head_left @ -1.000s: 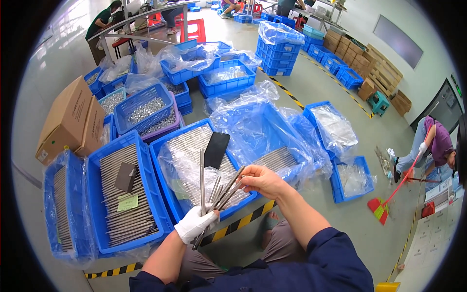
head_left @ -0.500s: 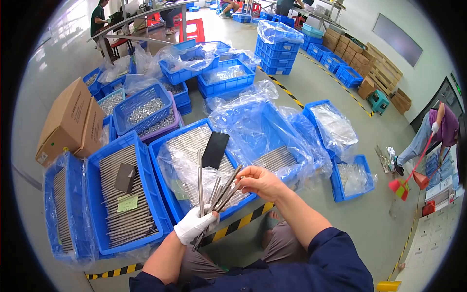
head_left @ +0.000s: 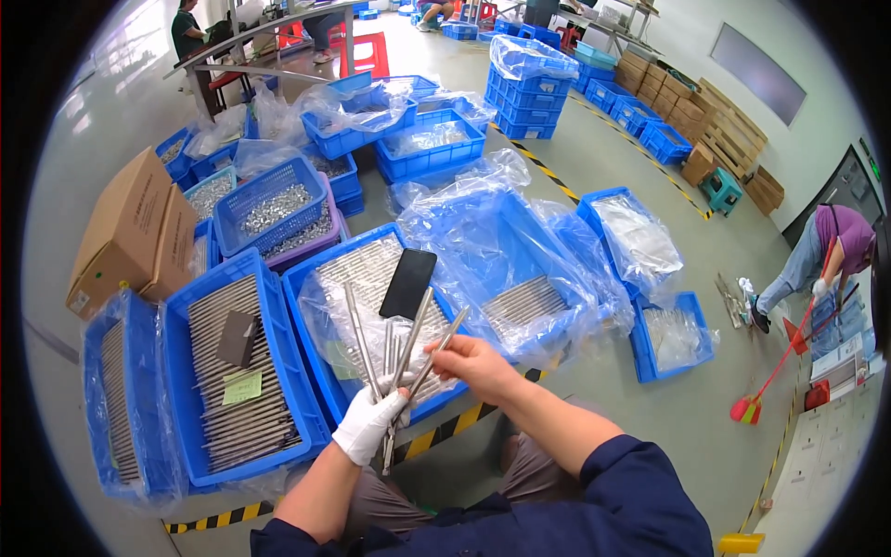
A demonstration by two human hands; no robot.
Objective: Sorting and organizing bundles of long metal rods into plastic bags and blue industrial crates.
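My left hand, in a white glove, is closed round several slim metal rods that fan out upward. My bare right hand pinches one rod at the right of the bunch, whose lower end runs down to the left hand. Beneath the hands is a blue crate filled with rows of similar rods, partly covered by clear plastic. A black phone lies on those rods, just beyond the bunch. To the right, a plastic-lined blue crate holds a smaller layer of rods.
At left, another rod crate carries a dark block and a green paper slip. Cardboard boxes and baskets of small metal parts stand behind. At right, a person sweeps with a red-handled broom.
The rods in my left hand have spread and tilted differently. My right hand has moved slightly left and down with its rod. The sweeping person has bent lower and the broom has shifted.
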